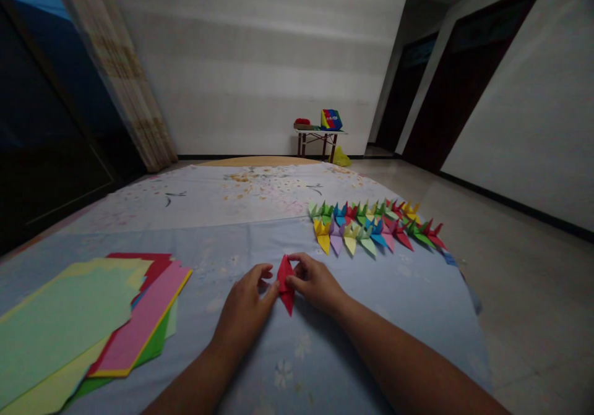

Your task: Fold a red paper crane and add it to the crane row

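Observation:
A folded red paper piece [286, 284], narrow and pointed at both ends, lies on the pale blue flowered sheet [260, 242] in front of me. My left hand [245, 308] pinches its left edge with thumb and fingers. My right hand [316, 282] grips its right side, fingers curled over the upper part. Both hands meet at the paper, low and centre in the head view.
A fanned stack of coloured paper sheets [88, 322] lies at the left. Two rows of finished coloured paper cranes [371, 226] sit at the right near the sheet's edge. Bare floor lies beyond at the right. A small table [319, 136] stands against the far wall.

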### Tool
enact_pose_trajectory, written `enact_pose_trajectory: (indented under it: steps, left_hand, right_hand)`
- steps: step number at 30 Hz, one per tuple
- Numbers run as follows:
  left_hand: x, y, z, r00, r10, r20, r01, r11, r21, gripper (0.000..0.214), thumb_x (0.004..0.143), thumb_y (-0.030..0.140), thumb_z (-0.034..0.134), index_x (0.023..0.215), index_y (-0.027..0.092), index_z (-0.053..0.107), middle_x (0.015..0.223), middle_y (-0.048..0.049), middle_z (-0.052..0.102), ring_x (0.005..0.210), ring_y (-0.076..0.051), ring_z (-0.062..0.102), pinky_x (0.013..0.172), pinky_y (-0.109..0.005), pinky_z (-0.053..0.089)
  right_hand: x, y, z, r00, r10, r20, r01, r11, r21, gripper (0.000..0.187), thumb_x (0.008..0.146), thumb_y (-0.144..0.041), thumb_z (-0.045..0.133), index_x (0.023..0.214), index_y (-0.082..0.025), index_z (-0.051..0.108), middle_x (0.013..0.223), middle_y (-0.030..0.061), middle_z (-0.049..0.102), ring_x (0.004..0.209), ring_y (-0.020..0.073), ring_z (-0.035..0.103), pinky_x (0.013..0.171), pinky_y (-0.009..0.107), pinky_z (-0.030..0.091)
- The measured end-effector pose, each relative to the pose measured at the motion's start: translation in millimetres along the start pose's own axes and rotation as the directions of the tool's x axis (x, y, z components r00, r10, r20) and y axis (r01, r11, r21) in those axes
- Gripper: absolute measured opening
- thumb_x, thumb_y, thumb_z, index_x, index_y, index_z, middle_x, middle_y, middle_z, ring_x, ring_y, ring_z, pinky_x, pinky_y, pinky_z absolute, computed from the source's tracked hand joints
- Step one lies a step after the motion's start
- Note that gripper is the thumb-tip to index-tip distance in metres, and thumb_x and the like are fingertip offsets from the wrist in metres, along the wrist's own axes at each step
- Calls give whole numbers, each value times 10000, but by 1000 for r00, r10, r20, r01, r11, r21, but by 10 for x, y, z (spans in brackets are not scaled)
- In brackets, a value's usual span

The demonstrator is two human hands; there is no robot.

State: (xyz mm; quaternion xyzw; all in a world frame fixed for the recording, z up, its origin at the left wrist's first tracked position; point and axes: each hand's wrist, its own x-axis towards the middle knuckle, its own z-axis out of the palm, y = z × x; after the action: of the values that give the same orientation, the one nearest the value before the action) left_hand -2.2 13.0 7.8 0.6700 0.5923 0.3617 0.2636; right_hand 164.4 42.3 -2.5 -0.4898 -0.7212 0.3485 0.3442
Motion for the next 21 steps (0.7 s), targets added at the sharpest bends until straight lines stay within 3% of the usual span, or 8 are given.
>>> enact_pose_trajectory:
  steps: [4, 7, 13, 21]
  left_hand:
    - [-3, -58, -6, 991, 134, -8, -128, 958, 257, 252, 756, 330, 536, 960, 203, 610, 961, -58, 652, 928, -237, 582, 849, -403, 382]
    - [-15, -63, 12, 985, 168, 32, -168, 920, 354, 188, 779, 316, 524, 902, 219, 628, 923, -41, 657, 923, -233, 572, 838, -407, 340]
    - [-31, -35, 27, 986, 165, 35, -166, 905, 392, 161, 787, 316, 525, 874, 234, 633, 896, -32, 656, 910, -226, 563, 822, -388, 302]
    - [-28, -44, 45, 988, 150, 20, -145, 902, 406, 196, 784, 321, 523, 918, 219, 624, 911, -43, 655, 923, -233, 569, 829, -378, 313]
  right_hand:
    - [11, 36, -11, 996, -90, 0, 87, 957, -277, 347, 746, -232, 633, 1088, -210, 583, 807, 20, 627, 797, 168, 506, 773, 313, 320]
    - [24, 61, -9, 994, -109, 3, 102, 923, -371, 299, 749, -292, 650, 1036, -215, 615, 883, 46, 623, 868, 196, 482, 786, 336, 288]
    - [21, 94, -20, 994, -104, -17, 89, 909, -408, 211, 791, -383, 602, 895, -207, 654, 851, 50, 594, 872, 197, 460, 782, 343, 265]
    - [10, 97, -27, 994, -110, 0, 100, 905, -414, 229, 767, -372, 635, 946, -232, 660, 861, 41, 599, 883, 198, 465, 779, 337, 260]
